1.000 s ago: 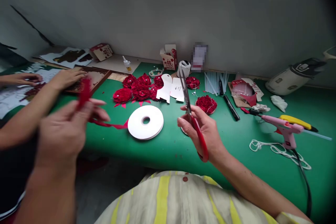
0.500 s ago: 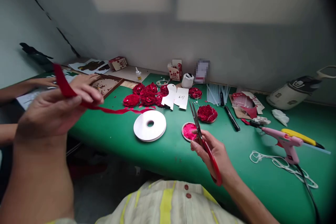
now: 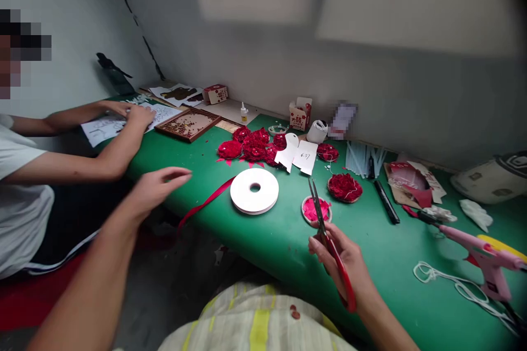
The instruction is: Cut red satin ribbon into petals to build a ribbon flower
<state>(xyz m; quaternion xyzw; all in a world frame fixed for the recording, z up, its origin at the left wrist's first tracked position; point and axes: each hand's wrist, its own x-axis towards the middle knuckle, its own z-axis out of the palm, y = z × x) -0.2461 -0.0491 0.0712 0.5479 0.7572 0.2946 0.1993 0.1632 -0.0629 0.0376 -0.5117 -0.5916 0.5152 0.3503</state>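
Note:
My right hand (image 3: 343, 258) is wrapped around the red handles of a pair of scissors (image 3: 333, 249), blades pointing up and away and nearly together. My left hand (image 3: 158, 189) hovers in the air at the left, its fingers stretched out and holding nothing. From under a white spool (image 3: 263, 197) lying flat, a red ribbon (image 3: 209, 200) runs left and hangs over the table's edge. Just beyond the scissors lies a round piece filled with pink-red petals (image 3: 310, 211). Behind it is a round, dark red ruffled flower (image 3: 345, 187).
Several red flowers (image 3: 255, 145) and white paper cutouts (image 3: 304, 158) lie behind the spool. To the right are a black marker (image 3: 387, 203), a pink glue gun (image 3: 486, 263) and a white cord (image 3: 461, 285). A co-worker's arms (image 3: 119, 145) rest on paper at the left, beside a framed tray (image 3: 206, 131).
My left hand has let go of the red ribbon, which has dropped over the table's edge. The view has swung left, showing more of the co-worker. The scissors remain in my right hand.

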